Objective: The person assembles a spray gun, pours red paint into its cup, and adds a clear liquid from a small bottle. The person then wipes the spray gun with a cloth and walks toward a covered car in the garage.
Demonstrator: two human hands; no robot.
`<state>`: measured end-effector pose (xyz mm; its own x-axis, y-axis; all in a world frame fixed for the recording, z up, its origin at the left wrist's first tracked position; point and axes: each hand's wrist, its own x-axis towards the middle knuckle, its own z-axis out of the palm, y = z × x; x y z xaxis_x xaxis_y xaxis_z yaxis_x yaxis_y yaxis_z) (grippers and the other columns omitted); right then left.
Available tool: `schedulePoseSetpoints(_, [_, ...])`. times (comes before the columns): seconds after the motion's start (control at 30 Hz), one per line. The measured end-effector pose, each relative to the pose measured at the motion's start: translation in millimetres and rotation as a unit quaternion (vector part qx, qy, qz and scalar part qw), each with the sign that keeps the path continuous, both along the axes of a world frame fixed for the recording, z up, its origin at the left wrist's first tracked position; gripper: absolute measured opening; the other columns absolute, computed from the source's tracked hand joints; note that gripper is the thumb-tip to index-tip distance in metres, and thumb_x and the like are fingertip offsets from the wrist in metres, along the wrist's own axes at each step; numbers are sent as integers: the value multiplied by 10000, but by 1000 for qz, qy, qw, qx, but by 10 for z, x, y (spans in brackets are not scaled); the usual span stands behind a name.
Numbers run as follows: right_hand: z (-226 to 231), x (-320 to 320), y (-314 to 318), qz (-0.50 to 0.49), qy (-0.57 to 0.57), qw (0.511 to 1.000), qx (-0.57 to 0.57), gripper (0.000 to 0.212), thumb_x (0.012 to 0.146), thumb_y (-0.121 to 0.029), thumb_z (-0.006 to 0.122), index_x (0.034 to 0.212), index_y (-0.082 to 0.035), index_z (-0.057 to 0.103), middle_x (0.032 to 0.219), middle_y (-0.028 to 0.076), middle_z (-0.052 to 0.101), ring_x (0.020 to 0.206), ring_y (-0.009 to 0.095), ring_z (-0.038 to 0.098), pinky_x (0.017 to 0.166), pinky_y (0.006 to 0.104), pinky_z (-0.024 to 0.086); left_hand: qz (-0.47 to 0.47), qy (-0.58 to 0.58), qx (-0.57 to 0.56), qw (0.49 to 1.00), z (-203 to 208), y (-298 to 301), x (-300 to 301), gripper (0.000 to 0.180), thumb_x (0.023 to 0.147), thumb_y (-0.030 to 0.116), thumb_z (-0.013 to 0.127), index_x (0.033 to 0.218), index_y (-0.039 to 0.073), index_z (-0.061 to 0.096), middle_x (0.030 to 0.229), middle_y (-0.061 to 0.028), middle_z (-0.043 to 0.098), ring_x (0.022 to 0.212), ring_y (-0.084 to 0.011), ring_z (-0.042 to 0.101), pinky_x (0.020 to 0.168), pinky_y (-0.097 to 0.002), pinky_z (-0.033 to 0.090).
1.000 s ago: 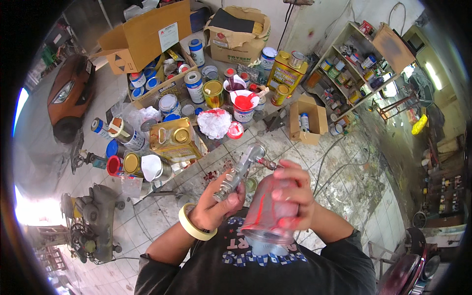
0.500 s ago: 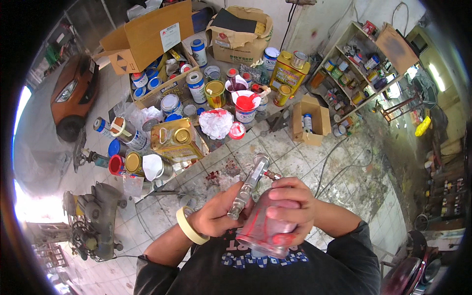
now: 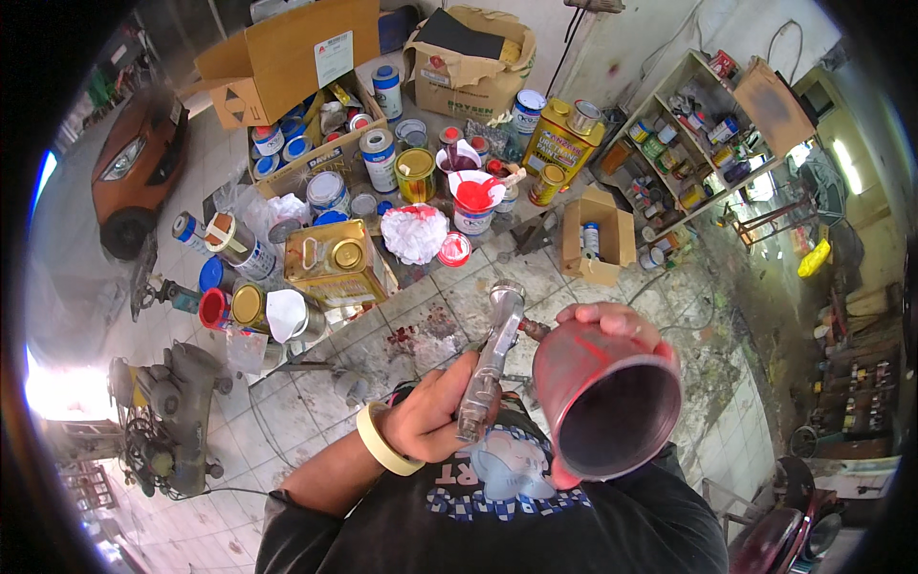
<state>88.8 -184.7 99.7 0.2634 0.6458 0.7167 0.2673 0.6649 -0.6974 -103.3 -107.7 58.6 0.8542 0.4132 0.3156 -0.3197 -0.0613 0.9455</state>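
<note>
Cup, newly mouth-up — between hands

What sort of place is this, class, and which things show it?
Probably a vehicle paint workshop: a metal spray gun in the left hand, paint cans crowded together, and an orange-brown car.

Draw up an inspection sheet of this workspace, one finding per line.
Surface: tiled floor, with red spots and pale smears.
Job's things: metal spray gun; red-streaked cup, open mouth toward the camera.
Clutter: red-stained crumpled paper, gold tin and tub of red paint among many cans.
Hands: left hand grips the spray gun, a cream ring around its wrist; right hand grips the cup.
Cables: dark line on floor, lower left; cable or hose, cannot tell.
Surroundings: orange car, left; dark wheeled machine below it in view.
</note>
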Motion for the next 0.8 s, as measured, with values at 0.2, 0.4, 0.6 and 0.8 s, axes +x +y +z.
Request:
schedulePoseSetpoints(0.2, [-110,-53,223,-44,312,947,-58,873,907,-730,519,1479,-83,395,1304,131,559,1071,287,632,873,476,567,58,68,157,984,-308,34,-139,229,870,46,628,1031,-10,475,748,-91,596,600,-224,596,546,-330,455])
schedulePoseSetpoints(0.4, [-55,58,307,-74,481,859,-161,748,937,-693,518,1385,-93,514,1105,86,658,916,269,679,754,471,576,56,71,255,963,-236,129,-142,227,868,71,641,1004,-19,483,737,-89,604,590,-241,595,557,-347,461])
schedulePoseSetpoints(0.6, [-108,-21,305,-35,472,867,-155,726,937,-646,564,1405,-98,478,1242,78,622,1100,273,638,909,512,544,45,59,91,993,-318,135,-178,352,845,128,682,1067,-29,457,690,-80,571,558,-185,528,537,-316,429])
schedulePoseSetpoints(0.8, [-172,-79,248,9,371,918,-138,968,821,-563,774,1472,2,335,1338,223,557,1098,273,636,860,451,592,37,81,29,996,-178,34,-178,267,850,60,677,998,14,459,742,-62,612,597,-187,602,571,-309,478])
